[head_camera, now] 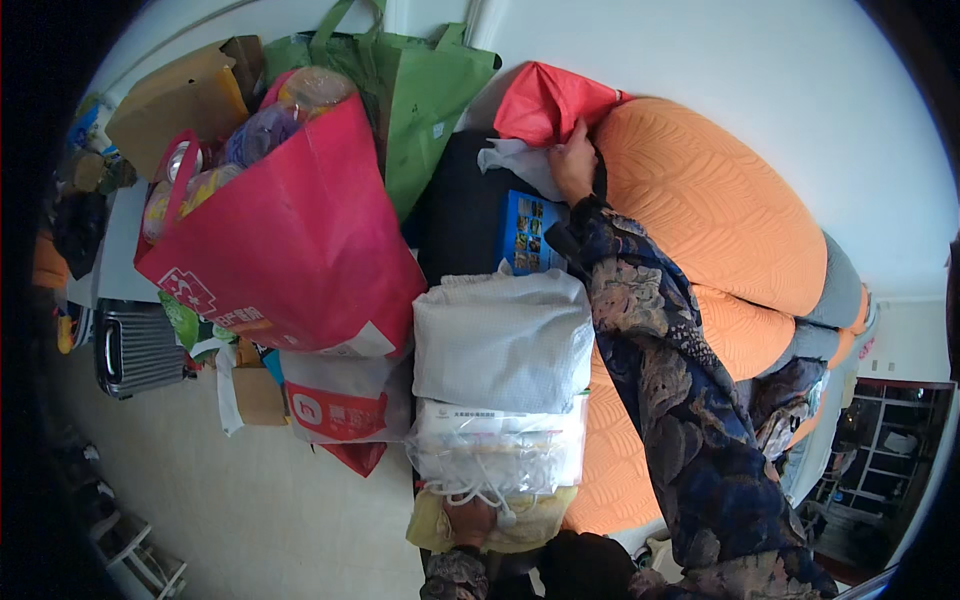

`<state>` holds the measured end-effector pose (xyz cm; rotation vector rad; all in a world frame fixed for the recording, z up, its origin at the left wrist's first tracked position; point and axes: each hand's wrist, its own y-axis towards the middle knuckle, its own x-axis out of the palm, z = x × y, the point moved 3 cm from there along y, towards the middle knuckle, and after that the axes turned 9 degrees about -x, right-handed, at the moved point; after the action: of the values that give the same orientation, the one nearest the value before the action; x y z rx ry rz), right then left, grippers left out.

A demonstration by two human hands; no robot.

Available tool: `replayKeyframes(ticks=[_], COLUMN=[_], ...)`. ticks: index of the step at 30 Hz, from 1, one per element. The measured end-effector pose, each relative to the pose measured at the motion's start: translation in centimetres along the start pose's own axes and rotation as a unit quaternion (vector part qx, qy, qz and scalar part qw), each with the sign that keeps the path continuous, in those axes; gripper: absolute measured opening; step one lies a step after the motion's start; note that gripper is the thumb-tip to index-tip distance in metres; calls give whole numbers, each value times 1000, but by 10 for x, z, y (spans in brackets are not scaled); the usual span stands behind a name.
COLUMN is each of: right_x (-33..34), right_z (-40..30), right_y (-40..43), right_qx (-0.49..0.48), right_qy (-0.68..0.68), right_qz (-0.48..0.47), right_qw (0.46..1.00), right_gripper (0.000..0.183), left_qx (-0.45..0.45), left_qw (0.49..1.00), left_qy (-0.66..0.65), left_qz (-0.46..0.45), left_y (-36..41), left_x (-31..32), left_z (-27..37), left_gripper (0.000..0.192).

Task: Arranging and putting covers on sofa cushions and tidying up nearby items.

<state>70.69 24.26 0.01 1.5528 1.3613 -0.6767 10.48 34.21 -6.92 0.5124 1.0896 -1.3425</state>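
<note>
My right hand (pixel 574 166) reaches far forward and grips the lower edge of a red bag (pixel 551 101), against the orange sofa cushion. A crumpled white sheet (pixel 525 161) hangs beside those fingers. My left hand (pixel 471 520) rests at a folded yellow cloth (pixel 536 517) close to my body; its fingers are partly hidden under a white cord (pixel 480 495) and clear plastic packaging (pixel 495 457). Between my hands lie a folded white textured cloth (pixel 502 341) and a blue printed box (pixel 529 232), which sits on a dark surface (pixel 457 202).
A large pink-red bag (pixel 300 232) with empty plastic bottles stands at left, before a green bag (pixel 420 105) and a cardboard box (pixel 180 97). Below it hangs a white plastic bag (pixel 337 405). The orange-covered sofa (pixel 712 202) fills the right. A grey suitcase (pixel 142 349) is on the floor.
</note>
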Motion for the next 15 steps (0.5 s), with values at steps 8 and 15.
replayKeyframes(ticks=[8,15], right_x=[13,-7], right_z=[2,-14], right_y=[-40,-77], right_qx=[-86,-147], right_qy=[22,-30], right_qz=[63,-103], right_qw=[994,983], right_gripper=[49,52], left_qx=[-44,-27], left_qw=[996,993], left_qy=[-77,-113], left_qz=[10,19], left_y=[6,21], left_x=[-9,-36], left_z=[6,26], left_gripper=[38,39])
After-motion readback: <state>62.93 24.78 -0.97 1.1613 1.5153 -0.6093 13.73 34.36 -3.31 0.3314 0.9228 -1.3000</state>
